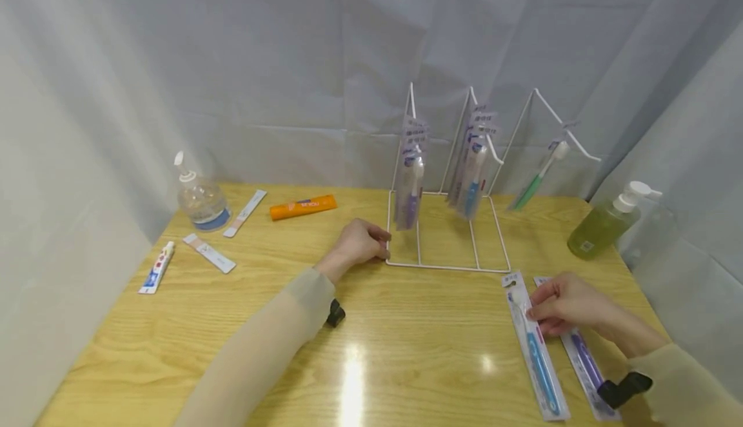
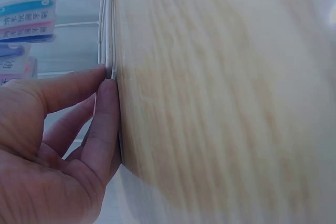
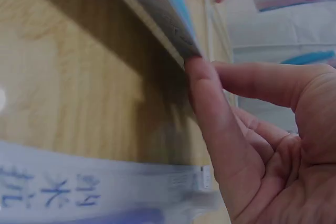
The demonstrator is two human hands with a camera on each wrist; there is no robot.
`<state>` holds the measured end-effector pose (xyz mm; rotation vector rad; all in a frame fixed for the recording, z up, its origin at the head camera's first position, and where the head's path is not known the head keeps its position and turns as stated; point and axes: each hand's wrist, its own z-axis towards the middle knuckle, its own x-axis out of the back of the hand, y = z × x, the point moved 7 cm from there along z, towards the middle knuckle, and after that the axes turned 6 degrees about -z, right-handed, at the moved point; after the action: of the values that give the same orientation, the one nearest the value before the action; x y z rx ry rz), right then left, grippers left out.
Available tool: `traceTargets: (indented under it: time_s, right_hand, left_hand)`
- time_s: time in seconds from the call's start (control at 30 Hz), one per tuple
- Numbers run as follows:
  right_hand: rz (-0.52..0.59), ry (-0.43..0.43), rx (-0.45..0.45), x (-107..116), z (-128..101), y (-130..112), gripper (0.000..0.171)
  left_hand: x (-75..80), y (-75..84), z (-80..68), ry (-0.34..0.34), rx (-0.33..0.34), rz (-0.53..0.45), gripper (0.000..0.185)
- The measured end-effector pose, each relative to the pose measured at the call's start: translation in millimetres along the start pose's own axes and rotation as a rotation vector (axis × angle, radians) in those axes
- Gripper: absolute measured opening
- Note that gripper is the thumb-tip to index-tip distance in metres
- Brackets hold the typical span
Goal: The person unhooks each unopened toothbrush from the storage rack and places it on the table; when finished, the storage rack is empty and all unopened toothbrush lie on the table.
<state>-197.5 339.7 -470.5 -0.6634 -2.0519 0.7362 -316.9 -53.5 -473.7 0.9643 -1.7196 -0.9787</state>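
Note:
A white wire rack (image 1: 447, 266) stands at the back of the wooden table (image 1: 232, 324), with packed toothbrushes hanging on its hooks. My left hand (image 1: 384, 246) pinches the rack's front left corner; in the left wrist view thumb and forefinger (image 2: 105, 124) meet on the white wire (image 2: 106, 35). My right hand (image 1: 531, 311) pinches the top end of a blue toothbrush pack (image 1: 536, 349) lying at the front right. In the right wrist view, one edge of that blue pack (image 3: 157, 3) is raised on a fingertip (image 3: 202, 82). A purple toothbrush pack (image 1: 583, 356) lies just right of it.
The rack carries a purple pack (image 1: 412, 182), a blue pack (image 1: 473, 169) and a green toothbrush (image 1: 536, 178). At the left are a clear pump bottle (image 1: 200, 201), an orange tube (image 1: 303, 207), a small toothpaste tube (image 1: 157, 268) and two flat strips (image 1: 209, 253). A green soap dispenser (image 1: 604, 224) stands far right.

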Motion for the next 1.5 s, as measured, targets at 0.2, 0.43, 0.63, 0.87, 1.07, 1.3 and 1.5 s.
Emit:
traceTargets:
  time_s: [0.2, 0.43, 0.63, 0.87, 1.07, 1.3, 1.5]
  right_hand:
    - [-0.067, 0.055, -0.033, -2.9, -1.2, -2.1, 0.021]
    - [-0.142, 0.104, -0.058, 1.4, -1.3, -7.5, 0.017]
    - [-0.217, 0.145, -0.059, 4.4, -3.6, -11.8, 0.015]
    - [-0.411, 0.2, 0.015, 15.4, -9.8, -26.2, 0.015]
    - [-0.496, 0.413, 0.246, 49.0, -15.0, -52.6, 0.026]
    - [-0.117, 0.635, 0.363, 102.6, -15.4, -69.7, 0.035]
    - [0.118, 0.743, 0.368, 131.7, -5.3, -82.0, 0.045]
  left_hand:
    - [1.4, -0.2, -1.0, 0.001, -0.01, -0.018, 0.041]
    - [3.5, -1.0, -1.5, 0.007, -0.018, -0.004, 0.039]
    - [2.3, 0.2, -1.9, 0.002, -0.02, -0.009, 0.04]
    - [2.4, 1.2, -1.4, 0.013, -0.028, 0.008, 0.04]
    - [2.1, 1.1, -1.3, 0.017, -0.027, 0.023, 0.04]
    - [0.5, 1.5, -0.6, 0.018, -0.057, 0.063, 0.04]
    - [0.3, 2.6, -3.2, 0.018, -0.063, 0.052, 0.041]
